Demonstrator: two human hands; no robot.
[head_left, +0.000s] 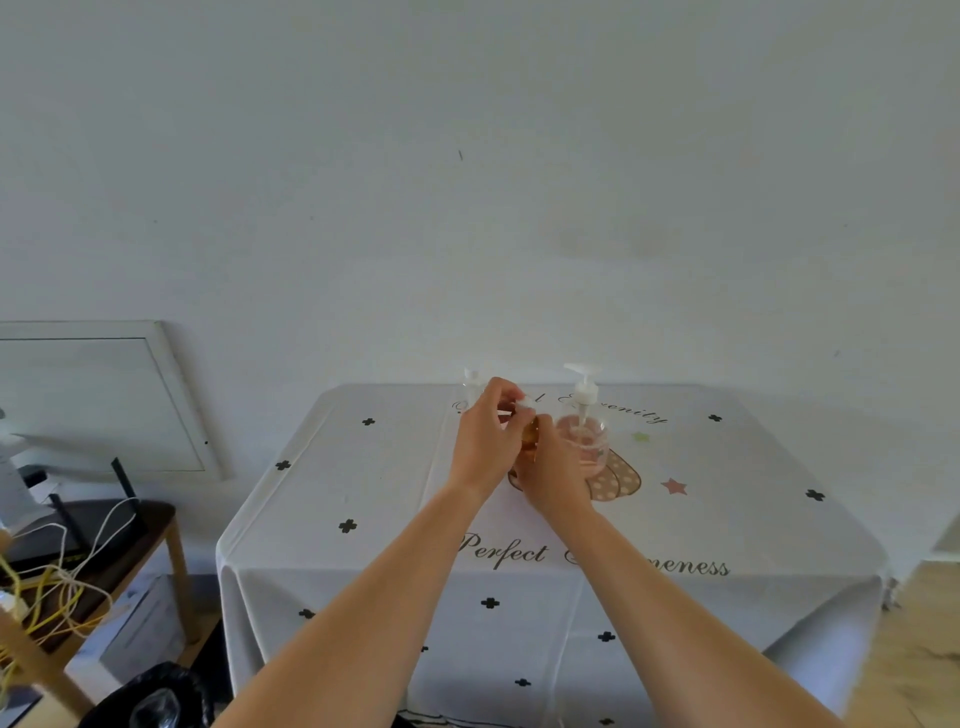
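Observation:
Both my hands meet over the middle of the table (363, 493). My right hand (556, 473) grips a small amber bottle (531, 437), of which only a sliver shows between the hands. My left hand (488, 436) pinches the bottle's white cap (522, 404) from above. Just right of the hands stands a clear pump bottle (584, 431) with pinkish liquid and a white pump head. Behind my left hand a small clear bottle (471, 387) with a white top stands near the table's far edge.
A white tablecloth with black crosses and printed words covers the table, which stands against a white wall. At the left, a dark side table (130, 545) carries a router and tangled yellow and white cables. A white framed panel (104, 400) leans on the wall. A black bag (156, 696) lies at bottom left.

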